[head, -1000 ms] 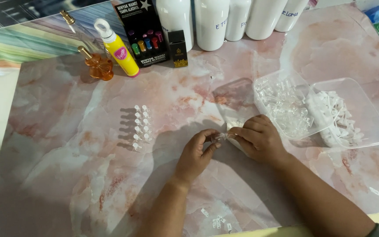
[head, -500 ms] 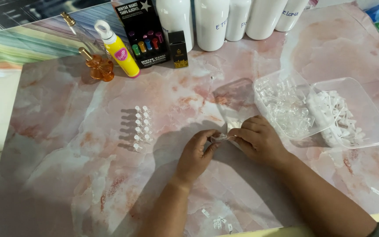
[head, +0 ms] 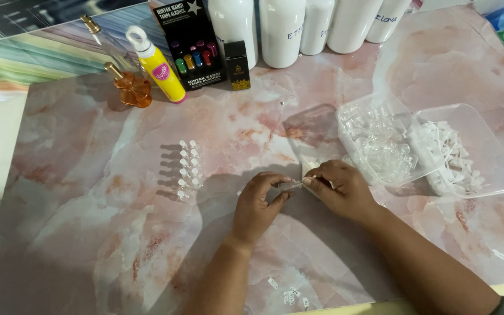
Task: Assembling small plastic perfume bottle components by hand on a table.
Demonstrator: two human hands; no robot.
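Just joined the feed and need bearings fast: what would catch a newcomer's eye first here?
At centre, the left hand and right hand meet, pinching a tiny clear vial between fingertips over the pink marbled tabletop. Left of them stands a neat double row of small white-capped vials; right sit two clear plastic tubs of clear and white parts.

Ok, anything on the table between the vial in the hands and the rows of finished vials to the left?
Nothing visible: the small clear vial is pinched between left hand and right hand; bare marble table lies up to the vial rows.
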